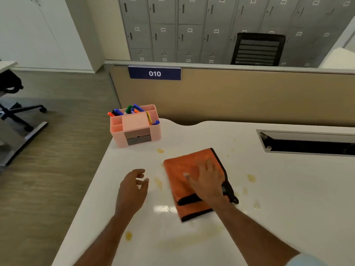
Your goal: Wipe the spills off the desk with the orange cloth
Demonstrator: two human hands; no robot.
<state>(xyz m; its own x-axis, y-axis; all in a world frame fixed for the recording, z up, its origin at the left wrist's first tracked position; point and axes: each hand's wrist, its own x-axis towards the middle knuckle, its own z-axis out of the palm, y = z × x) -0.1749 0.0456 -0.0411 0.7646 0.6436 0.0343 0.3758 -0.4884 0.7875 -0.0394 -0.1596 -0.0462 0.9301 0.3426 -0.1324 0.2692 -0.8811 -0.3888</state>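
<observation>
- A white desk [288, 189] seen from above; a folded orange cloth [184, 169] with black edging lies flat near its middle, with a black loop at its right edge
- The right hand [206, 180] rests palm-down on the cloth, fingers spread wide and flat, pressing rather than gripping; the image is slightly blurred here
- The left hand [134, 186] hovers just left of the cloth, empty, fingers loosely curled and apart
- Yellowish spills [251, 177] dot the desk all around the cloth: one just beside its left edge, one near the pink organiser [134, 127] of pens, one close to the front edge, several to the right
- To wipe well, I judge: keep the palm flat and pressure even; sweep outward to each spot; keep clear of the organiser and the cable slot [307, 144]
</observation>
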